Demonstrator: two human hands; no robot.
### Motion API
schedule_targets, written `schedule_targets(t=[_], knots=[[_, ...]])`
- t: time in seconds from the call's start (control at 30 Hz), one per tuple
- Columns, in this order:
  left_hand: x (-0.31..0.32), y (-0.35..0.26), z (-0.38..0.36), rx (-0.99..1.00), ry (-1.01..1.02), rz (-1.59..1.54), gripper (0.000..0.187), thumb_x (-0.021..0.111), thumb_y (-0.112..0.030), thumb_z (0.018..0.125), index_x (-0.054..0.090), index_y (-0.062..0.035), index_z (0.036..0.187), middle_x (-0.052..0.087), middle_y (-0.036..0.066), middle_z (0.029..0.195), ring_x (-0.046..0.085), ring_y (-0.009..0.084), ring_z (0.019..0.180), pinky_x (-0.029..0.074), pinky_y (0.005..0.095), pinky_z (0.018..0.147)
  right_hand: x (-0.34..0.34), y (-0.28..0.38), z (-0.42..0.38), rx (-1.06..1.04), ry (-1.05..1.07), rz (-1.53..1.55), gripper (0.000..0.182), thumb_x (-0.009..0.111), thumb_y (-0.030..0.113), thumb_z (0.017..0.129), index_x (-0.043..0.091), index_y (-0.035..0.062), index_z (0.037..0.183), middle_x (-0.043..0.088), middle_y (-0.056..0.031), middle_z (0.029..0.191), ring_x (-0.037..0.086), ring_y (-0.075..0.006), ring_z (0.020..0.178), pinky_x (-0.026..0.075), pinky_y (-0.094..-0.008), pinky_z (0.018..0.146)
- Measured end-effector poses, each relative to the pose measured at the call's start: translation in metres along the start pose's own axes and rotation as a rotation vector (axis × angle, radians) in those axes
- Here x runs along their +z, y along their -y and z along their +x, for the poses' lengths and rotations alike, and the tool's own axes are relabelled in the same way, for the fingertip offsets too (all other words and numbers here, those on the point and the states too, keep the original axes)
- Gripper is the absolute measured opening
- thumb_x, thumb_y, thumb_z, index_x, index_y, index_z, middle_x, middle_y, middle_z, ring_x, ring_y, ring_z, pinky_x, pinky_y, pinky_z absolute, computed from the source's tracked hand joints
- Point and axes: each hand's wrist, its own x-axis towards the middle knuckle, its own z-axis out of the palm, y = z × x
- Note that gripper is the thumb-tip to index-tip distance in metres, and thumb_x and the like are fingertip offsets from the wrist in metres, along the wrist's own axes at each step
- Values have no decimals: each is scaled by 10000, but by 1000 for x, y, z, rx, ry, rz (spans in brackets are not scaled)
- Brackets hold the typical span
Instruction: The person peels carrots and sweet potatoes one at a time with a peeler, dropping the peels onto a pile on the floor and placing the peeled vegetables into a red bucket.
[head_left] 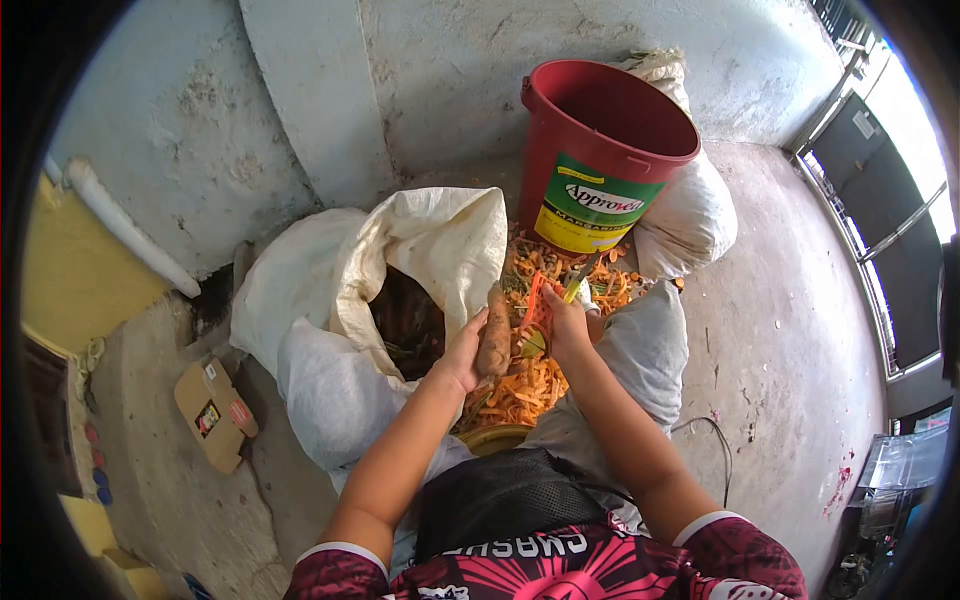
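Note:
My left hand (466, 352) is closed around a large unpeeled carrot (494, 335), brown with soil and held nearly upright. To its right, my right hand (569, 325) grips a knife with a yellow handle (573, 290), its dark blade pointing up and away. A bright orange-red plastic piece (538, 303) shows beside the fingers of that hand; I cannot tell whether they hold it too. Orange carrot peelings (516, 398) lie in a heap below both hands. Left of the carrot, an open white sack (425, 235) has dark contents inside.
A red bucket (545, 150) with a margarine label stands behind the peelings. A full white sack (690, 225) leans behind it at the right. A yellow basin rim (490, 440) shows near my lap. Flattened cardboard (215, 415) lies on the floor at the left.

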Motion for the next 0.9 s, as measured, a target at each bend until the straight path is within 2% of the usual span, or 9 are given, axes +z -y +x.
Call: schedule_targets(t=[0.07, 0.17, 0.27, 0.37, 0.4, 0.57, 0.7, 0.87, 0.9], knots=[[0, 1, 1, -2, -33, -79, 341, 343, -351, 879, 468, -50, 977, 551, 72, 782, 558, 190, 649, 488, 327, 527, 1, -2, 4, -74, -19, -5, 118, 464, 127, 852, 490, 23, 901, 540, -48, 743, 560, -166, 612, 495, -293, 511], [-8, 0, 5, -33, 57, -42, 356, 303, -363, 886, 481, -66, 966, 557, 61, 740, 557, 186, 635, 482, 312, 520, 13, -3, -3, -229, -44, -188, 127, 475, 142, 849, 489, 22, 888, 535, -43, 745, 548, -141, 613, 485, -280, 503], [-8, 3, 4, 28, 53, 59, 367, 283, -365, 889, 496, -74, 954, 561, 60, 718, 566, 179, 646, 487, 322, 532, 26, -6, -10, -397, -55, -463, 129, 488, 146, 839, 469, 21, 816, 521, -29, 686, 515, -117, 607, 422, -257, 541], [-18, 4, 11, -20, 152, 2, 378, 275, -364, 889, 506, -70, 949, 568, 68, 742, 571, 183, 654, 487, 341, 539, 51, 1, -32, -510, -18, -590, 139, 488, 146, 837, 476, 8, 824, 541, -57, 695, 522, -135, 618, 412, -267, 568], [-16, 3, 9, -5, 122, 16, 375, 271, -356, 891, 502, -68, 960, 570, 71, 764, 572, 186, 664, 488, 345, 553, 55, 6, -38, -515, -27, -700, 147, 487, 144, 837, 483, -2, 843, 558, -86, 723, 529, -146, 635, 419, -280, 577], [2, 2, -2, 57, -16, -11, 364, 254, -323, 901, 481, -64, 1020, 573, 87, 885, 579, 202, 738, 491, 347, 632, 64, 4, -47, -709, -4, -803, 159, 499, 146, 828, 486, -7, 871, 564, -123, 719, 548, -221, 643, 423, -318, 588], [7, 3, -7, 88, 4, 44, 331, 274, -283, 902, 470, -55, 1041, 568, 88, 917, 578, 192, 783, 487, 333, 671, 66, 4, -51, -731, -97, -957, 169, 500, 154, 821, 487, 1, 890, 565, -180, 723, 554, -330, 671, 423, -368, 600], [7, 4, -8, 148, 42, 184, 322, 309, -283, 900, 478, -38, 1022, 571, 76, 884, 578, 167, 759, 485, 308, 664, 62, 3, -42, -691, -186, -1137, 212, 494, 193, 816, 474, 4, 910, 563, -212, 716, 542, -394, 692, 418, -420, 596], [5, 5, -7, 107, 58, 266, 328, 312, -292, 901, 481, -36, 1019, 571, 75, 880, 577, 165, 756, 484, 303, 660, 62, 5, -40, -693, -212, -1179, 220, 494, 200, 815, 472, 4, 913, 563, -216, 712, 541, -400, 691, 417, -428, 595]])
